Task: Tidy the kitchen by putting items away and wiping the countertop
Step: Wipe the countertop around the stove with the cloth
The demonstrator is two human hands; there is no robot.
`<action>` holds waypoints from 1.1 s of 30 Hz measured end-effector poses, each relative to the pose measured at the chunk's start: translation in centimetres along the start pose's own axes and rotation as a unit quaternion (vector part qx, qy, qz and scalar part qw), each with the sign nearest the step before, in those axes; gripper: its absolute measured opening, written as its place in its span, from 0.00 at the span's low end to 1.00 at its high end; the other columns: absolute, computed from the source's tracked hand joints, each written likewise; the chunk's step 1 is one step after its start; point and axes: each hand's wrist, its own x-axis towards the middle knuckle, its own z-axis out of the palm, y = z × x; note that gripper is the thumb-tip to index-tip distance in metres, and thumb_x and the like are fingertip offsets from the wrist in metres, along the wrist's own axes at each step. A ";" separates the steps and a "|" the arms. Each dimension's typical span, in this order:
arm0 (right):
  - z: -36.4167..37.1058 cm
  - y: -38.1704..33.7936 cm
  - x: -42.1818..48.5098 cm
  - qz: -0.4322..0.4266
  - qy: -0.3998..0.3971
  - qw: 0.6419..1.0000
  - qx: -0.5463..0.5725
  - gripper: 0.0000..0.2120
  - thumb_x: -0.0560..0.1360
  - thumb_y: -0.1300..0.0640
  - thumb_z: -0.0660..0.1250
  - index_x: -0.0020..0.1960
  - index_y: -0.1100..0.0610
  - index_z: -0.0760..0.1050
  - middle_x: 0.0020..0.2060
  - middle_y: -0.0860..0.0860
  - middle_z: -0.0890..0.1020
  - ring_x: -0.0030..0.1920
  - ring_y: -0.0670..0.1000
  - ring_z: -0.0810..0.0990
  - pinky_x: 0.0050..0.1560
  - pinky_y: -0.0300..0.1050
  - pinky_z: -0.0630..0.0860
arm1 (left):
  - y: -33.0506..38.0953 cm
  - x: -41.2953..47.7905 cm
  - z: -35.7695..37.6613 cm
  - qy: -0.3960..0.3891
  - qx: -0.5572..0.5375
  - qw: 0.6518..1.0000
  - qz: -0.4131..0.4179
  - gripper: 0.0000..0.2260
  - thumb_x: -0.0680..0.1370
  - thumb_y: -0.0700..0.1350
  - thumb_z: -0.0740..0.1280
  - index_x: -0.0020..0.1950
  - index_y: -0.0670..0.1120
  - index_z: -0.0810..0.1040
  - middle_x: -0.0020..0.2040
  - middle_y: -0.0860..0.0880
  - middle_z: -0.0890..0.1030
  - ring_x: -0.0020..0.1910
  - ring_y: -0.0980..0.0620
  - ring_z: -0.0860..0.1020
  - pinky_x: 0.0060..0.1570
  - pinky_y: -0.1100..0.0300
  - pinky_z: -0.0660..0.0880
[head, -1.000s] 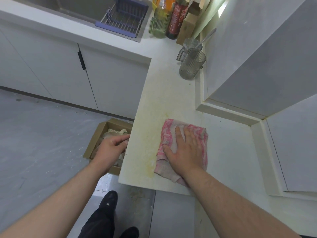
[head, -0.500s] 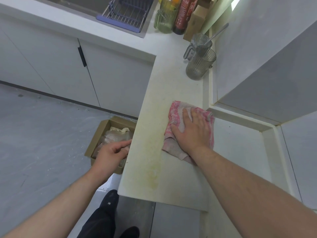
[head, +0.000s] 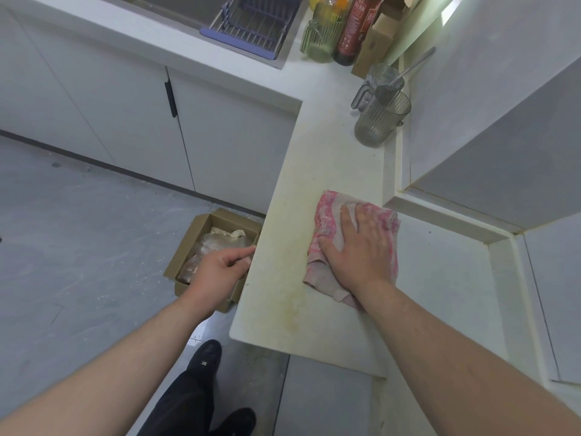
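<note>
A pink and white cloth [head: 330, 212] lies on the white countertop [head: 327, 165]. My right hand [head: 361, 247] presses flat on it, fingers spread and pointing away from me. Yellowish smears stain the countertop to the left of the cloth and near its front end. My left hand [head: 220, 269] hovers at the counter's left edge, fingers loosely curled with the forefinger touching the edge, holding nothing.
A cardboard box [head: 201, 234] with plastic scraps sits on the floor below the counter edge. Two ribbed clear jugs [head: 380, 118] stand at the back, one with a spoon. Farther back are a green jug [head: 320, 42], a dark bottle [head: 353, 29] and a purple dish rack [head: 254, 23].
My right hand has slid the cloth away from me along the countertop, leaving the front end bare. My left hand has stayed at the counter edge.
</note>
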 end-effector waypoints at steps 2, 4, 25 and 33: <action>0.1 -0.5 -2.0 -0.005 -0.009 1.000 0.004 0.43 0.72 0.28 0.43 0.81 0.48 0.48 0.81 0.51 0.49 0.80 0.52 0.44 0.79 0.55 0.44 | 0.0 -0.1 0.0 0.001 -0.001 1.000 0.006 0.12 0.80 0.40 0.66 0.61 0.50 0.82 0.53 0.57 0.85 0.53 0.58 0.82 0.58 0.54 0.79; 0.2 -0.9 -3.8 -0.008 -0.020 1.000 0.001 0.43 0.71 0.27 0.41 0.81 0.48 0.47 0.81 0.51 0.48 0.80 0.52 0.43 0.79 0.55 0.44 | 0.2 -0.3 0.0 0.001 0.008 1.000 0.011 0.12 0.80 0.40 0.66 0.61 0.50 0.82 0.54 0.57 0.84 0.53 0.59 0.82 0.58 0.54 0.79; 0.4 -1.2 -12.9 -0.222 -0.070 0.973 -0.012 0.37 0.77 0.35 0.46 0.81 0.52 0.45 0.79 0.50 0.45 0.80 0.51 0.42 0.79 0.50 0.40 | -2.2 -6.5 -2.4 -0.084 0.155 0.984 0.038 0.19 0.79 0.38 0.67 0.60 0.62 0.79 0.47 0.72 0.81 0.50 0.67 0.78 0.54 0.67 0.74; 1.3 -4.0 -13.4 -0.179 -0.078 0.981 -0.017 0.39 0.76 0.33 0.44 0.81 0.50 0.40 0.80 0.49 0.41 0.77 0.47 0.34 0.77 0.49 0.34 | -3.4 -5.8 -2.8 -0.103 0.102 0.989 0.039 0.18 0.79 0.38 0.67 0.63 0.57 0.80 0.57 0.62 0.82 0.58 0.58 0.80 0.61 0.52 0.77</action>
